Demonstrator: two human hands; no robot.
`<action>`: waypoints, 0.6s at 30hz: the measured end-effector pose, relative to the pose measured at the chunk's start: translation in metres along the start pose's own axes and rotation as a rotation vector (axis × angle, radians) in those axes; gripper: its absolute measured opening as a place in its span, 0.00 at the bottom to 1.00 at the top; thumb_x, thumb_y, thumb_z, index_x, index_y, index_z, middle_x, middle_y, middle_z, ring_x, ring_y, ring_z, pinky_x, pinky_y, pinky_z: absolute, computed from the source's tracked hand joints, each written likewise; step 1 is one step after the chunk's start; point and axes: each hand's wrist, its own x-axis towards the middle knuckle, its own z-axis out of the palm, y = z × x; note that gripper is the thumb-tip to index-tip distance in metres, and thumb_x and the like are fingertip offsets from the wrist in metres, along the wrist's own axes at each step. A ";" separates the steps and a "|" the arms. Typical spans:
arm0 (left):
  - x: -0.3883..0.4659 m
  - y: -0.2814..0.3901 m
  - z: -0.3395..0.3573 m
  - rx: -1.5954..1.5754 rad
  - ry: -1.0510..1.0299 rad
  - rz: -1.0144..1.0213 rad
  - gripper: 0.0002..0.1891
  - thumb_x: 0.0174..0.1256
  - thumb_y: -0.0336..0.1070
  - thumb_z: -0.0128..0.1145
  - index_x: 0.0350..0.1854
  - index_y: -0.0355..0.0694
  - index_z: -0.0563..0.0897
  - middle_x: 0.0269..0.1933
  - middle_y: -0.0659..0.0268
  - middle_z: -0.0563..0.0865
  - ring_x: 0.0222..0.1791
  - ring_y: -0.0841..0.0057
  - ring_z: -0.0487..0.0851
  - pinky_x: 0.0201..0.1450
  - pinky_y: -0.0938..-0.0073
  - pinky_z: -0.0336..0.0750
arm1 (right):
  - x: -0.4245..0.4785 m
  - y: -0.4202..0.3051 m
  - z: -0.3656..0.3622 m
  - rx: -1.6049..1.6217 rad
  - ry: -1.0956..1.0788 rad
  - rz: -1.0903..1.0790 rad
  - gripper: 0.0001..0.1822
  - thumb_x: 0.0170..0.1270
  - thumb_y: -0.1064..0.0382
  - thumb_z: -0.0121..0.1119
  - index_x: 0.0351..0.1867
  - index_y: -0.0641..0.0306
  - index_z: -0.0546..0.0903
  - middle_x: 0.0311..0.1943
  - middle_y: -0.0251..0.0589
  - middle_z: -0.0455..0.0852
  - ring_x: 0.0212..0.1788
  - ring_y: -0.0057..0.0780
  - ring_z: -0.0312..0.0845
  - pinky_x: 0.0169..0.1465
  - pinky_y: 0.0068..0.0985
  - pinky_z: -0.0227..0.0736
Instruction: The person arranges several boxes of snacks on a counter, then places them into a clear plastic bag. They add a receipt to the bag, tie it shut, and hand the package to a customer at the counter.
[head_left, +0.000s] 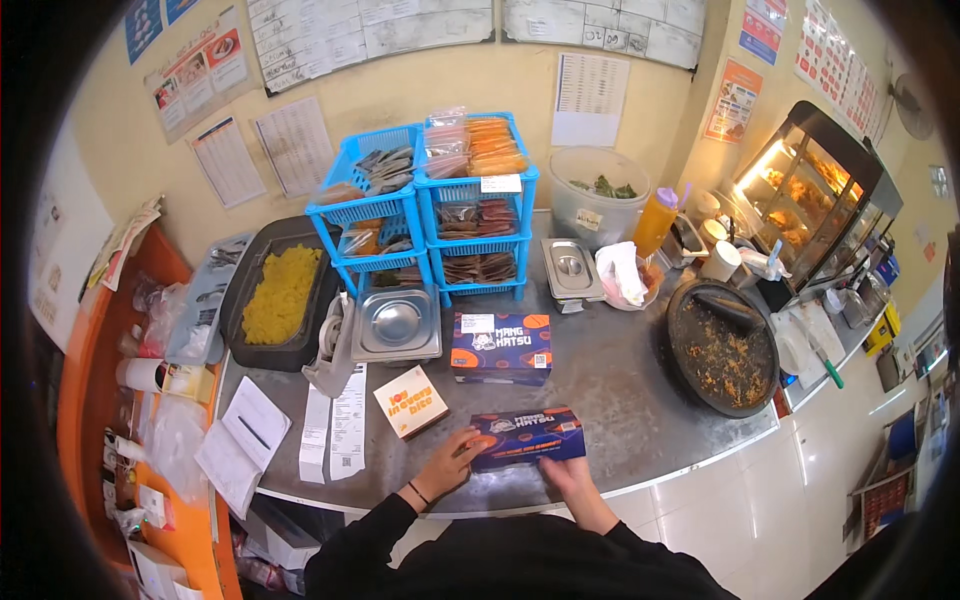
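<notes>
A dark blue and orange printed cardboard food box (529, 437) lies closed at the near edge of the grey counter. My left hand (452, 459) grips its left end, with the fingers on the top. My right hand (568, 474) holds its near side by the right end, with some fingers hidden under it. Behind it stands a similar closed box (501, 356) with a white label on top. A smaller white box with orange lettering (410, 402) sits to the left of both. Two paper receipts (348, 427) lie further left, below a tape dispenser (330, 345).
Blue stacked baskets (480, 244) of packets stand at the back. Yellow rice fills a black container (240, 337) on the left. A stone mortar (724, 405) with a pestle (724, 313) is on the right, near a steel lidded pan (571, 268) and a green-handled knife (831, 370).
</notes>
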 end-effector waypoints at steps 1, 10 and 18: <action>-0.001 0.003 -0.002 0.014 -0.003 0.002 0.28 0.45 0.17 0.52 0.52 0.47 0.71 0.50 0.58 0.73 0.51 0.59 0.73 0.50 0.64 0.73 | -0.002 -0.003 0.005 -0.021 -0.014 -0.015 0.13 0.60 0.62 0.50 0.46 0.62 0.74 0.44 0.40 0.77 0.50 0.33 0.70 0.56 0.34 0.64; -0.014 -0.003 0.016 0.041 0.025 -0.005 0.21 0.52 0.25 0.56 0.49 0.51 0.73 0.50 0.58 0.73 0.51 0.59 0.73 0.50 0.64 0.73 | -0.016 -0.021 0.005 0.098 -0.052 -0.055 0.22 0.64 0.59 0.36 0.55 0.69 0.67 0.55 0.50 0.70 0.58 0.43 0.64 0.63 0.42 0.55; -0.030 -0.011 0.043 -0.017 0.037 0.025 0.17 0.55 0.33 0.59 0.47 0.54 0.74 0.50 0.55 0.72 0.53 0.57 0.72 0.53 0.62 0.71 | -0.033 -0.082 0.009 -0.386 0.224 0.117 0.39 0.58 0.39 0.49 0.55 0.75 0.58 0.48 0.57 0.74 0.45 0.42 0.77 0.47 0.36 0.74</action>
